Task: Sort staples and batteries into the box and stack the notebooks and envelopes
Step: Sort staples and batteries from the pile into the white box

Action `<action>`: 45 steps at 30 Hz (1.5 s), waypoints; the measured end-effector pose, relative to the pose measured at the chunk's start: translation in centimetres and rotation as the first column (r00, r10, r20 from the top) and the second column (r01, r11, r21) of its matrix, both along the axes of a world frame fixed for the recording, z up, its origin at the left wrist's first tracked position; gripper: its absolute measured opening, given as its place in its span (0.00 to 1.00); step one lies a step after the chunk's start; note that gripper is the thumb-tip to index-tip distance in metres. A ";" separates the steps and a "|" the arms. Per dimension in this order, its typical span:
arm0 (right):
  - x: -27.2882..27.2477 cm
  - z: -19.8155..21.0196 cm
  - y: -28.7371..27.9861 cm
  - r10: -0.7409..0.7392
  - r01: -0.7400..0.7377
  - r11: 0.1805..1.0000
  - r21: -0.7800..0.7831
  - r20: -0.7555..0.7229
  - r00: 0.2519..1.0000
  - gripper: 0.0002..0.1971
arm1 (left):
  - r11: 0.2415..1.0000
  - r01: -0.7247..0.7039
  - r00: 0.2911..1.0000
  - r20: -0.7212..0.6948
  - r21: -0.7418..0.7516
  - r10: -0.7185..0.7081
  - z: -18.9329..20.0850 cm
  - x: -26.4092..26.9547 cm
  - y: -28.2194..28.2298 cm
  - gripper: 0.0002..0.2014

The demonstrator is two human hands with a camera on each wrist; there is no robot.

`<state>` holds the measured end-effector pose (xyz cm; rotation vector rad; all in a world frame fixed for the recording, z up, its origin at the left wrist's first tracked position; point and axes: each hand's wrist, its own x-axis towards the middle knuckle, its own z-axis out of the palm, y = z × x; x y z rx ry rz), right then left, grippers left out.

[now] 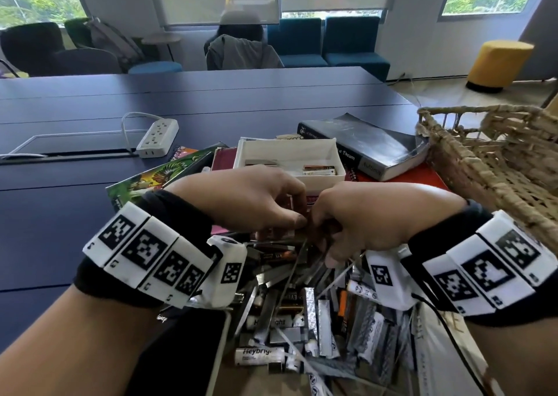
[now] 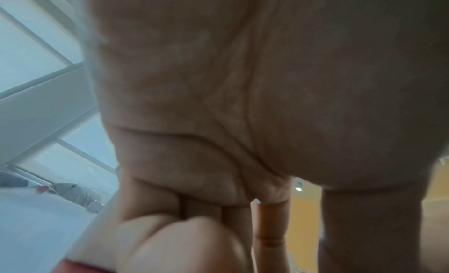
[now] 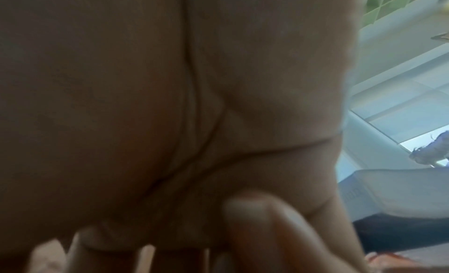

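Navy bench (image 1: 75, 214) across the whole view. At far left, white power strip (image 1: 157, 137), flat, cord looping behind it. Just right of it, green illustrated notebook (image 1: 157, 178), tilted, partly under a maroon notebook (image 1: 222, 160).

Left hand (image 1: 250, 202) over the near edge of those notebooks, knuckles up, fingers curled, thumb tip meeting the fingertips at the top of the pile. Cannot tell whether anything sits in that pinch; the left wrist view gives only a blurred palm and bent fingers.

Centre, behind the hands: white box (image 1: 287, 148), open-topped, resting on the notebooks. Holds staple strips (image 1: 261, 163) on its left side and a few batteries (image 1: 320, 170) on its right.

Below the hands, nearest the camera: loose pile (image 1: 302, 305) of more batteries and silvery staple strips, mixed and crossing one another, still outside the box.

Right hand (image 1: 371, 217) just beside the left, thumbs almost touching, fingers bent down into the pile. Cannot tell what, if anything, is gripped; the right wrist view is filled by a dark, blurred palm.

Right of the box, thick black book (image 1: 368, 145), lying on a red notebook (image 1: 422, 175). White mailer envelope (image 1: 437, 350) under the right wrist, beside the pile. At far right, woven wicker basket (image 1: 498, 160), tipped toward the centre.
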<state>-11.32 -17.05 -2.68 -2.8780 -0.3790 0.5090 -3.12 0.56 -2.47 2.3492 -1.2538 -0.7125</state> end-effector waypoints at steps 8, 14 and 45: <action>0.1 1.4 -2.2 -0.027 0.015 0.959 0.284 0.037 0.999 0.07 | 0.998 0.062 0.997 -0.056 0.006 -0.061 -0.1 0.0 -0.4 0.06; -0.3 2.4 -3.3 -0.101 0.038 0.945 0.325 0.179 0.979 0.07 | 0.998 0.055 0.997 -0.051 0.042 -0.053 -0.4 -0.7 -0.9 0.05; 0.7 1.8 -3.6 -0.522 0.088 0.739 0.668 0.484 0.702 0.08 | 0.771 -0.284 0.959 -0.158 -0.570 0.236 0.3 1.2 0.2 0.06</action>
